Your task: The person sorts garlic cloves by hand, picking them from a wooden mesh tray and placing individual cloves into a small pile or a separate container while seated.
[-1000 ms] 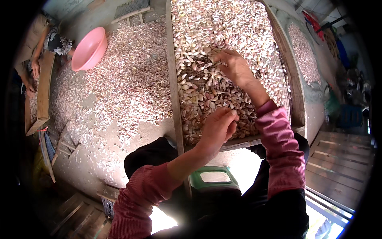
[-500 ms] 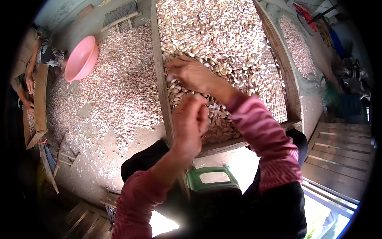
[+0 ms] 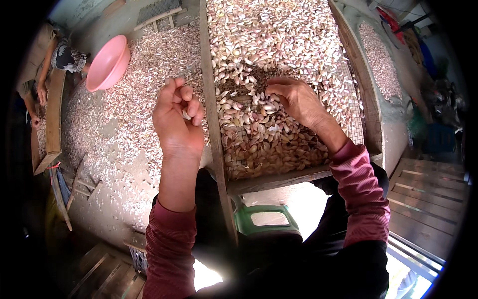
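Note:
My left hand [image 3: 178, 117] is raised palm up over the left rim of a wooden-framed mesh tray [image 3: 213, 134], its fingers curled around a garlic clove [image 3: 186, 115]. Within the frame, my right hand [image 3: 300, 102] hangs over the garlic cloves [image 3: 271, 42] with its fingers bent down. Its fingertips come close to or touch a small heap of cloves [image 3: 269, 107]; whether they pinch one is hidden. Around that spot, the wire mesh shows through a thin layer. Cloves lie thick at the far end and in shade at the near end.
Many cloves [image 3: 149, 94] cover the floor on the left, near a pink basin [image 3: 108, 62]. Another person's hand [image 3: 42, 93] is by a second wooden frame [image 3: 54, 114]. A green plastic stool [image 3: 244, 219] is beneath me. Wooden slats [image 3: 423, 199] stand at right.
My left hand has moved left and up out of the tray, turning palm up. My right hand has shifted right, away from the left rim, and a thinned patch of mesh shows.

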The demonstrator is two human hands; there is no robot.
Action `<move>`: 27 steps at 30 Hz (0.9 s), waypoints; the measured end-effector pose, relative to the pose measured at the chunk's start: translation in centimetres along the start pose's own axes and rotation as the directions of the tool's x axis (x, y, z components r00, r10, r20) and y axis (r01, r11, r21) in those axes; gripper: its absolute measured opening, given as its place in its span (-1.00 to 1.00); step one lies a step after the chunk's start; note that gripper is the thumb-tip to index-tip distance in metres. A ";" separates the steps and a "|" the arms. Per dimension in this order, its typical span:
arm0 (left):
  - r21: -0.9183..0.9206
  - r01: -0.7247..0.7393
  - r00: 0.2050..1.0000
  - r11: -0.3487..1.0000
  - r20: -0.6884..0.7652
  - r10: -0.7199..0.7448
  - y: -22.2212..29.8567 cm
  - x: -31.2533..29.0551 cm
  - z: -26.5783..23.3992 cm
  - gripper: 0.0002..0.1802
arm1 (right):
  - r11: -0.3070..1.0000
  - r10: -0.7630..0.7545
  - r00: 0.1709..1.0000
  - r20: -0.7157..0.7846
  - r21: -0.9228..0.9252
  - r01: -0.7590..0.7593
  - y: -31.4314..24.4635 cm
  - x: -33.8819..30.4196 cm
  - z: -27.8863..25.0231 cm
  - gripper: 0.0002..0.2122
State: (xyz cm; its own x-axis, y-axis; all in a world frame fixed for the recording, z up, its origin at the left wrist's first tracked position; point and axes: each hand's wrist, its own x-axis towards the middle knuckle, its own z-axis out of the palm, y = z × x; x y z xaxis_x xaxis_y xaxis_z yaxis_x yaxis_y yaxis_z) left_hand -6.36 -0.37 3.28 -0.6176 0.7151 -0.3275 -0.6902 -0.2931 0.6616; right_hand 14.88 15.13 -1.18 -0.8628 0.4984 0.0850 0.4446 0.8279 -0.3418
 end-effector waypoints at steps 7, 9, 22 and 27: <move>0.012 0.010 1.000 1.000 0.014 -0.010 -0.1 -0.4 1.1 -0.81 | 0.986 -0.158 0.964 -0.212 -0.078 0.144 -0.9 5.9 3.8 -0.66; 0.025 0.014 1.000 1.000 0.007 -0.015 0.2 -0.8 1.4 -0.82 | 0.974 -0.218 0.944 -0.248 -0.117 0.194 -1.3 7.5 5.0 -0.72; 0.046 0.008 1.000 0.999 -0.011 -0.008 -0.1 1.0 0.4 -0.80 | 0.949 -0.305 0.946 -0.113 0.042 0.312 -4.3 -3.1 3.2 -0.73; 0.028 0.011 1.000 1.000 0.004 -0.011 0.3 1.4 -0.1 -0.80 | 0.992 -0.120 0.993 0.011 0.029 0.119 -3.0 -5.9 1.0 -0.75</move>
State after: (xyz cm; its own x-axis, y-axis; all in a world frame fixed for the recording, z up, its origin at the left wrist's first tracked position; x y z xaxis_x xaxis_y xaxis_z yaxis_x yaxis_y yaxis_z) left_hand -7.44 0.47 3.00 -0.6082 0.7210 -0.3321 -0.6860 -0.2669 0.6768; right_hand 18.33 9.42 -1.61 -0.9123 0.3930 0.1154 0.3313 0.8738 -0.3561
